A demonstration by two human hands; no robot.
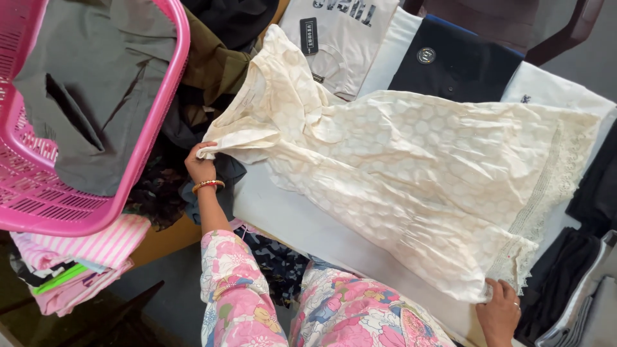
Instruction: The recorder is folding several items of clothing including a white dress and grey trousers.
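Observation:
A cream, textured dress [398, 167] with lace trim along its hem lies spread across a white surface [302, 225]. My left hand [200, 166], with a red and gold bangle on the wrist, grips the dress at its sleeve on the left. At the lower right my right hand [498, 311] pinches the lace hem corner. My arms wear pink floral sleeves.
A pink laundry basket [160, 109] holding a grey garment sits at the left, above a stack of striped pink cloth [90, 247]. Dark clothes [193, 128] are heaped beside it. A white printed shirt [347, 38] and a navy shirt [456, 64] lie behind the dress; dark folded garments [572, 283] at right.

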